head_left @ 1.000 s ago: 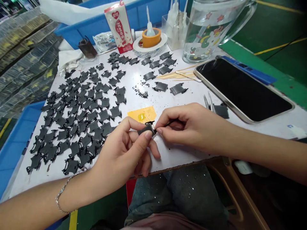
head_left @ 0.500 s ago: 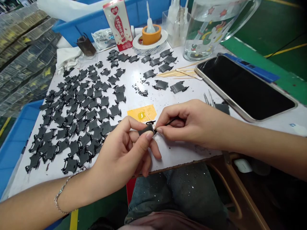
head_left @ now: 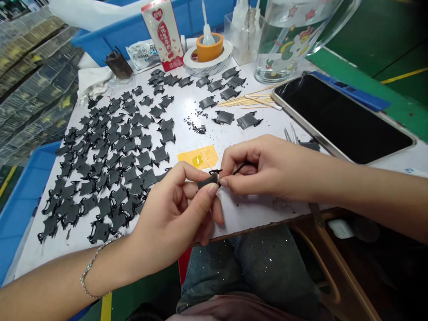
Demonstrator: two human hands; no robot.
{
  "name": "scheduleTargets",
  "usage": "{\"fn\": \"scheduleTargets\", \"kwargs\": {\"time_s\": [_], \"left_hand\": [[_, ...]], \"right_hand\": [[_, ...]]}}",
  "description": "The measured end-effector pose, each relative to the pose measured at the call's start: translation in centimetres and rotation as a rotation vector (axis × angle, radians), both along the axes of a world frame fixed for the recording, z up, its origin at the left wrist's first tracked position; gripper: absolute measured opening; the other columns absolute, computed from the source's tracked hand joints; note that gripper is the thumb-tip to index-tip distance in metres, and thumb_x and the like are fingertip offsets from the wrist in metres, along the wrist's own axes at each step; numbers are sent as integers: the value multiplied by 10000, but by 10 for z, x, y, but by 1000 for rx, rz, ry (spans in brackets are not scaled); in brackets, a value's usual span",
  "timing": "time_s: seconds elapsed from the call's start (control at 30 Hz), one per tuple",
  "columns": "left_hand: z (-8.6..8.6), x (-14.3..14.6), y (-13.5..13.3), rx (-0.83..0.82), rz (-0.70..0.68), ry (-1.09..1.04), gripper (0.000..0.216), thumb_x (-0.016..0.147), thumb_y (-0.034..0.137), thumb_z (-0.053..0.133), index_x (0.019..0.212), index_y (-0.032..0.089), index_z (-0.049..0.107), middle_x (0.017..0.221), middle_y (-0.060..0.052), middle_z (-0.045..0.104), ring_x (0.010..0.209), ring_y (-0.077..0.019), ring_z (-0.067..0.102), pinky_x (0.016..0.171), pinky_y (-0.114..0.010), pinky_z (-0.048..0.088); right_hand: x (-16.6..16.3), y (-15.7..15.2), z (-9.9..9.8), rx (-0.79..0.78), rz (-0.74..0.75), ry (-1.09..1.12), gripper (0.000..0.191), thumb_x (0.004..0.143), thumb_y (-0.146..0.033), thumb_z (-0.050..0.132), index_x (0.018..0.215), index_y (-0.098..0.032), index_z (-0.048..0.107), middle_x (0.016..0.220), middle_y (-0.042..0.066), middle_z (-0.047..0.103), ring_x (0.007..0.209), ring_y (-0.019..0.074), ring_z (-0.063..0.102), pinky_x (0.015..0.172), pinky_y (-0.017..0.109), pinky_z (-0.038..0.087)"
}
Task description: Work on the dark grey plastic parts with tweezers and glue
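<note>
Near the table's front edge, my left hand (head_left: 187,205) is closed, pinching a small black plastic part (head_left: 207,180) between thumb and fingers. Right beside it, my right hand (head_left: 257,167) is closed with thumb and index fingertip against the part's right end. A thin black strip (head_left: 239,168) shows between the right fingers; its far end is hidden in the hand. Just beyond the hands lies a yellow paper piece (head_left: 187,157) bearing a glossy drop of clear yellowish liquid (head_left: 198,160). Many similar black parts (head_left: 143,159) cover the table's left side.
Wooden sticks and a cotton swab (head_left: 262,101) lie near a phone (head_left: 344,118). Tweezers (head_left: 292,135) rest left of the phone. Behind stand a glass pitcher (head_left: 284,49), tape rolls (head_left: 209,55), a drink carton (head_left: 163,35) and a blue bin (head_left: 96,44). Black scraps (head_left: 199,129) lie mid-table.
Both hands and the pinched part sit slightly further right, and the view has shifted a little. My grip on the part looks the same.
</note>
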State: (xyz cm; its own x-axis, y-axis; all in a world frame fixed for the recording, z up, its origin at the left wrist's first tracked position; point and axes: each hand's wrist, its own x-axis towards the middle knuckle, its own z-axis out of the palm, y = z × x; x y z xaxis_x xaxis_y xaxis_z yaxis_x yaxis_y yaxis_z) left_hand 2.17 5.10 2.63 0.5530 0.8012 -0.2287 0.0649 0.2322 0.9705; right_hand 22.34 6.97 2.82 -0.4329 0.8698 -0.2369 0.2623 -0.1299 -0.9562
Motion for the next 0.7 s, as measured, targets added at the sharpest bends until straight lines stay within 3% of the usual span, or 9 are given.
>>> {"fn": "scheduleTargets", "kwargs": {"time_s": [0.17, 0.3, 0.7], "left_hand": [[3, -2, 3, -28, -28, -44, 62, 1000, 206, 539, 961, 221, 493, 622, 47, 669, 381, -72, 525, 393, -154, 430], [5, -1, 10, -104, -79, -43, 52, 999, 236, 560, 965, 213, 529, 602, 40, 666, 367, -76, 541, 351, -112, 351], [12, 0, 25, -242, -197, -36, 101, 993, 260, 584, 927, 187, 560, 526, 41, 636, 309, -52, 486, 321, -69, 318]], "right_hand": [[1, 3, 4, -84, 35, -33, 136, 715, -95, 674, 637, -193, 619, 514, -67, 575, 439, 52, 427, 374, 190, 285], [3, 3, 7, -141, 62, -28, 186, 702, -72, 647, 596, -202, 568, 486, -84, 506, 417, 48, 381, 367, 194, 239], [6, 7, 8, -157, 141, -17, 131, 695, -94, 660, 621, -187, 604, 495, -100, 463, 464, 42, 353, 413, 176, 245]]}}
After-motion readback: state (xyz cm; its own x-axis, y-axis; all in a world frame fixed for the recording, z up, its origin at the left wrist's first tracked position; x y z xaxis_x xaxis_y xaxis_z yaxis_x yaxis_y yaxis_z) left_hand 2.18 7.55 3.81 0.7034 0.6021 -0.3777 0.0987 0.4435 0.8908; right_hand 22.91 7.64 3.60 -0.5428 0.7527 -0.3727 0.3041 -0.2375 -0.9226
